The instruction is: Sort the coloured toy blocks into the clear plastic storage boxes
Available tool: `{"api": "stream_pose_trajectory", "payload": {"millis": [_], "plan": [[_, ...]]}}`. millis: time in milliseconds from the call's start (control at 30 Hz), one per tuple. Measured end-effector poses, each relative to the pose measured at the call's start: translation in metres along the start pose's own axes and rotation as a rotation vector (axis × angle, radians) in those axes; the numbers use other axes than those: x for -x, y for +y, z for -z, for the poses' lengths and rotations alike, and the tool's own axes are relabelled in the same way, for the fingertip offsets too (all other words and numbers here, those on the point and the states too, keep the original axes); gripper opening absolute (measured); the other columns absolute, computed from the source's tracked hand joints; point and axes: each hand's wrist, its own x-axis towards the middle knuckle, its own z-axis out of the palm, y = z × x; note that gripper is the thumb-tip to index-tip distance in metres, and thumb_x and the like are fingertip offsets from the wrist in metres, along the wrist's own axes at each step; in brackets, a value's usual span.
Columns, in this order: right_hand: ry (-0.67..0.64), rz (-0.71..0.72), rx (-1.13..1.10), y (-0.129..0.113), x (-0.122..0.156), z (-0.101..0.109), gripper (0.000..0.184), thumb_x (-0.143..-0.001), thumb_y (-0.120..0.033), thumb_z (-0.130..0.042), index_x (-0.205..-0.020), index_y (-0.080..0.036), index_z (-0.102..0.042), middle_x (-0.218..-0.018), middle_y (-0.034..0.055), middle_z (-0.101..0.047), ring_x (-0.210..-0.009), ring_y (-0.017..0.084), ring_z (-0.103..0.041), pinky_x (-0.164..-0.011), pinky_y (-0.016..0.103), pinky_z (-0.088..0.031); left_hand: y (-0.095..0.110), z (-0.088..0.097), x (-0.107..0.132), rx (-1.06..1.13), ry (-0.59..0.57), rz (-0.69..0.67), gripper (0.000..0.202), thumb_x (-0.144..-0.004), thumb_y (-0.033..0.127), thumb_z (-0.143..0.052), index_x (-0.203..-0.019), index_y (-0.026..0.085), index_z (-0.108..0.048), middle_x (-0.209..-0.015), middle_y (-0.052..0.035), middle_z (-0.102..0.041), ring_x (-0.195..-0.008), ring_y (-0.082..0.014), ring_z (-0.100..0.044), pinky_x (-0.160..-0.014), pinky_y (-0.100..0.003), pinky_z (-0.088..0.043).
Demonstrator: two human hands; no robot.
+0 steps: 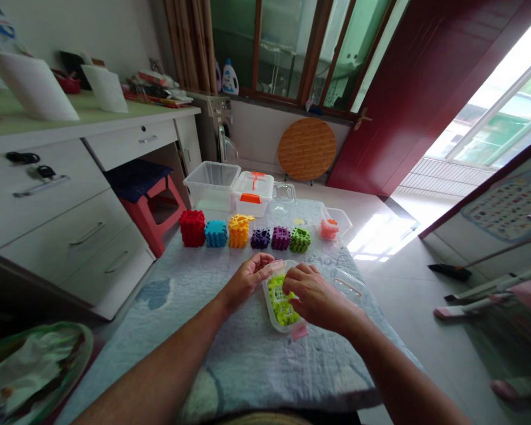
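Note:
A small clear plastic box (272, 316) with pink latches stands on the cloth-covered table before me. Inside lie several lime-green interlocking block pieces (287, 313), some with a white grid. At its far left corner, my left hand (250, 276) is closed on the rim by the latch. My right hand (312, 292) reaches over the box from the right, fingers curled down at the green pieces; what is between its fingertips is hidden. A clear lid (347, 284) lies to the right. Beyond the hands stand block cubes: red (192, 228), blue (216, 234), yellow (239, 231), dark purple (261, 238), purple (281, 238) and green (300, 239).
At the table's (181, 307) far end are a large clear bin (212, 184) and a lidded box (253, 198) with orange latches. A small tub (341, 221) with orange-pink pieces sits at the right edge. A red stool (159, 218) and drawers (71, 206) are to the left.

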Motion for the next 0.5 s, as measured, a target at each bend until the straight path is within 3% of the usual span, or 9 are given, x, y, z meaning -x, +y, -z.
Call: {"api": "stream_pose_trajectory", "payload": {"millis": [133,333,400,500], "plan": [[0.036,-0.032,-0.014,-0.002,-0.006,-0.004,0.023,-0.082,-0.021,-0.064,-0.106,-0.02,-0.062,-0.109,0.0059,-0.063,-0.103,0.022,-0.05,-0.093,0.037,-0.037,0.002,0.0,0.0,-0.022,0.0,0.0,0.032,-0.081,0.039,-0.068,-0.104,0.018,-0.061,-0.103,-0.0049,-0.064,-0.097,-0.0194,-0.058,-0.09,-0.031,-0.042],[-0.013,0.027,-0.047,0.0,-0.007,0.003,0.012,-0.081,-0.021,-0.065,-0.092,-0.021,-0.065,-0.096,0.0038,-0.066,-0.098,0.021,-0.053,-0.09,0.037,-0.037,0.003,0.0,0.0,-0.004,0.003,0.008,0.033,-0.079,0.04,-0.07,-0.103,0.018,-0.061,-0.104,-0.0055,-0.065,-0.098,-0.0204,-0.059,-0.091,-0.033,-0.042],[0.046,0.009,-0.106,0.009,-0.01,0.011,0.011,-0.082,-0.021,-0.063,-0.093,-0.021,-0.065,-0.094,0.003,-0.066,-0.094,0.019,-0.054,-0.088,0.034,-0.039,0.001,0.0,-0.001,0.009,0.0,0.016,0.034,-0.079,0.04,-0.07,-0.103,0.019,-0.061,-0.105,-0.0055,-0.066,-0.098,-0.0207,-0.059,-0.09,-0.033,-0.043],[0.24,-0.118,-0.142,0.038,-0.022,0.02,0.011,-0.087,-0.018,-0.055,-0.092,-0.02,-0.064,-0.093,0.0033,-0.065,-0.09,0.017,-0.056,-0.085,0.031,-0.041,-0.002,0.001,-0.003,0.014,0.0,0.029,0.036,-0.077,0.04,-0.071,-0.103,0.018,-0.061,-0.104,-0.0056,-0.067,-0.098,-0.021,-0.06,-0.089,-0.033,-0.043]]}}
